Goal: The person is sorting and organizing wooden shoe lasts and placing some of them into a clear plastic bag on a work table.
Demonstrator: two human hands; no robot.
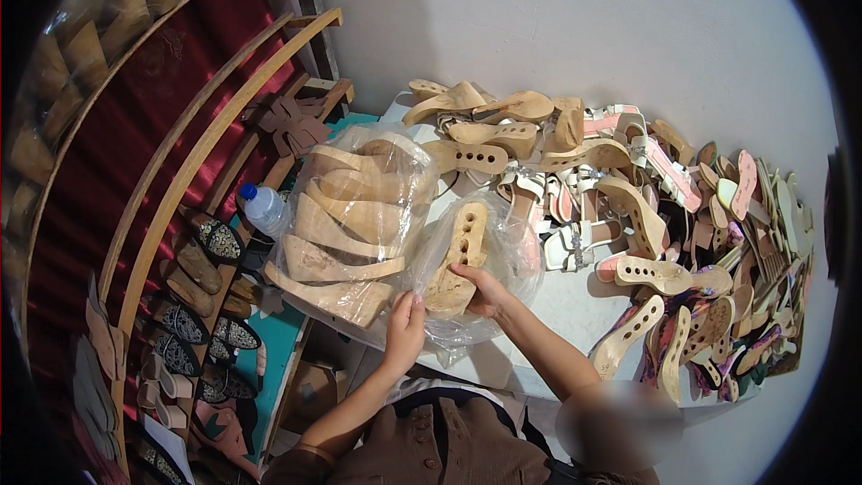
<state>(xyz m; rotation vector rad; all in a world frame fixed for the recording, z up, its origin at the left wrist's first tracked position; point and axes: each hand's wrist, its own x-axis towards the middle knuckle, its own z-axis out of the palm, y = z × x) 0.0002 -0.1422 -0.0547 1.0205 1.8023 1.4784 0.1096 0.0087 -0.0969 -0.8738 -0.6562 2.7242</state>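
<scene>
My right hand (483, 292) grips a pale wooden wedge shoe sole (446, 290) with a row of dark round holes along its top; the thumb lies on its face. Around and beneath the sole spreads a clear plastic bag (456, 332). My left hand (406, 334) is closed, pinching the bag's left edge; its fingertips are partly hidden. Just left of it stands a second clear plastic bag (400, 207), packed with several stacked wooden wedge soles (337, 256).
Wooden soles (512, 108) and white strapped sandals (575, 247) crowd the white table's back and right. A blue-capped plastic bottle (263, 208) stands left of the full bag. Further left, a wooden rack (206, 139) holds shoes (220, 241). A wall (575, 18) rises behind.
</scene>
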